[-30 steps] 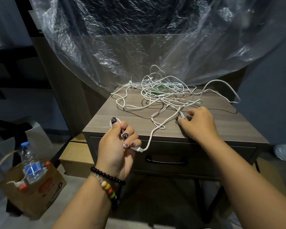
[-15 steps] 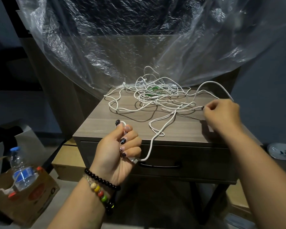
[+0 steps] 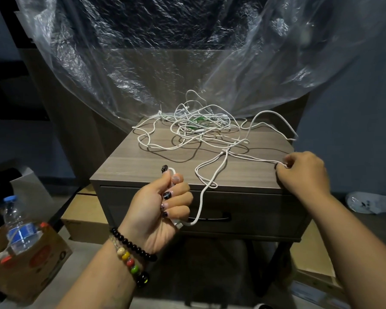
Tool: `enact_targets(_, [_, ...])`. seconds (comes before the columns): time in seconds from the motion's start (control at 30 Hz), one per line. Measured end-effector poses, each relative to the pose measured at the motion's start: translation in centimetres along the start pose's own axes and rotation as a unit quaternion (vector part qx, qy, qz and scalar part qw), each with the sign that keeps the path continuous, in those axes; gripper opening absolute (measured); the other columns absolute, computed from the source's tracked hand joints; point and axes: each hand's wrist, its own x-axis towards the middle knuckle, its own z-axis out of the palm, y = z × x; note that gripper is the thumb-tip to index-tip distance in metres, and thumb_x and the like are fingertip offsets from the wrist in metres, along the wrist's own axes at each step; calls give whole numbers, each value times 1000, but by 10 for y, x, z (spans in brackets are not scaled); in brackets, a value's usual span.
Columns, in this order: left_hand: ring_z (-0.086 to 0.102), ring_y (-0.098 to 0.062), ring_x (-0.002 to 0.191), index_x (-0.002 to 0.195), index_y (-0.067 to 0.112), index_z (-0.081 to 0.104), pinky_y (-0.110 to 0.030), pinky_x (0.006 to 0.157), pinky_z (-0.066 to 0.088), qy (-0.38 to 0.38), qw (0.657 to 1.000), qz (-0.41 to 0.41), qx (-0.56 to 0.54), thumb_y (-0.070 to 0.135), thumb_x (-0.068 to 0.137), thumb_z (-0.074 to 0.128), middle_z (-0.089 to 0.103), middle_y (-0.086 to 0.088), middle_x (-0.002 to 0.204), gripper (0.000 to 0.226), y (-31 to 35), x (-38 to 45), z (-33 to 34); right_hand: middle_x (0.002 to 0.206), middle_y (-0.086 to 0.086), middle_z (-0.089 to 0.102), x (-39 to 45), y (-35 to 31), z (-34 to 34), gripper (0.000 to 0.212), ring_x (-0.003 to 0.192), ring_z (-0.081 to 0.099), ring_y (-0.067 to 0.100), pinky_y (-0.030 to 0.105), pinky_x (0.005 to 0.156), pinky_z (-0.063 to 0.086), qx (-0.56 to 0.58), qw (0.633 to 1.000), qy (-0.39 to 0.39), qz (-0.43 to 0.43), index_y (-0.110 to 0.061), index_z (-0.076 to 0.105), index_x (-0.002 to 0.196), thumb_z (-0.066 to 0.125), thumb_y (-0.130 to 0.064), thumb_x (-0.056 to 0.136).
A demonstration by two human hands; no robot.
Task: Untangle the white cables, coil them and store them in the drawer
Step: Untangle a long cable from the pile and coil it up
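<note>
Wood-grain nightstand (image 3: 143, 168), tangled white cables (image 3: 201, 130)

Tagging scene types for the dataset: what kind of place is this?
Probably a room at home in the middle of a move or unpacking, dimly lit. Clues: a small wooden bedside table with a drawer, furniture behind it wrapped in clear plastic sheeting, and cardboard boxes on the floor.
</note>
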Motion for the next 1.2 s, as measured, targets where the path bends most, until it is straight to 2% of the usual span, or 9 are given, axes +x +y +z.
enact_targets(0.1, [25, -3, 34, 68, 13, 46, -12, 32, 17, 30, 999, 12, -17, 33, 98, 35, 26, 6, 55, 37, 2, 2, -1, 121, 9, 60, -1, -21, -7, 34, 115, 52, 28, 43, 96, 46, 33, 996, 18, -77, -14, 64, 120, 64, -25, 88])
enact_targets(0.23, [24, -3, 34, 69, 13, 45, -12, 31, 18, 49, 998, 15, -40, 34, 100, 34, 26, 7, 56, 39, 9, 4, -3, 109, 1, 60, -4, -75, -8, 22, 101, 57, 21, 34, 87, 46, 86, 956, -24, -279, -17, 68, 110, 63, -23, 89])
enact_targets(0.4, [24, -4, 34, 70, 13, 46, -13, 31, 17, 64, 997, 7, -53, 34, 101, 34, 26, 6, 55, 39, 15, 8, -7, 122, -2, 56, 23, -139, 0, 37, 112, 55, 24, 33, 78, 45, -243, 807, -163, -513, -25, 59, 124, 58, -17, 88])
enact_targets(0.5, [25, -4, 33, 70, 12, 46, -13, 31, 17, 71, 996, 4, -48, 33, 101, 34, 26, 6, 54, 39, 19, 10, -8, 118, 0, 58, 34, -163, 11, 33, 104, 58, 25, 33, 71, 47, -352, 732, -205, -547, -22, 60, 117, 59, -14, 85])
enact_targets(0.6, [25, -4, 33, 71, 12, 46, -13, 30, 18, 70, 996, 2, -54, 33, 101, 35, 26, 5, 54, 38, 23, 11, -8, 104, 3, 60, 34, -176, 19, 20, 91, 58, 25, 33, 65, 42, -388, 701, -232, -551, -15, 61, 105, 59, -15, 85])
enact_targets(0.73, [24, -4, 34, 71, 12, 46, -13, 32, 17, 70, 996, 0, -48, 34, 101, 35, 26, 6, 55, 39, 24, 13, -8, 95, 3, 56, 38, -182, 28, 17, 79, 48, 22, 32, 64, 41, -353, 732, -253, -525, -19, 60, 97, 60, -12, 81])
enact_targets(0.83, [24, -4, 33, 70, 12, 46, -13, 30, 17, 76, 996, 1, -49, 34, 101, 35, 26, 5, 54, 40, 24, 15, -7, 83, -4, 56, 42, -180, 28, 18, 80, 53, 19, 31, 69, 47, -184, 818, -242, -488, -22, 63, 89, 63, -12, 74])
enact_targets(1.0, [24, -4, 33, 70, 12, 46, -13, 29, 17, 82, 996, 2, -44, 34, 102, 35, 27, 5, 53, 41, 18, 14, -6, 84, 1, 64, 62, -181, -18, 21, 79, 56, 15, 23, 73, 42, 50, 901, -105, -419, -15, 76, 93, 65, -6, 77])
enact_targets(1.2, [24, -5, 33, 71, 11, 46, -14, 29, 17, 88, 995, 2, -39, 33, 102, 35, 27, 4, 53, 40, 12, 12, -5, 87, 9, 73, 116, -170, -44, 22, 78, 58, 13, 21, 75, 44, 67, 958, -2, -278, -8, 78, 92, 63, -6, 76])
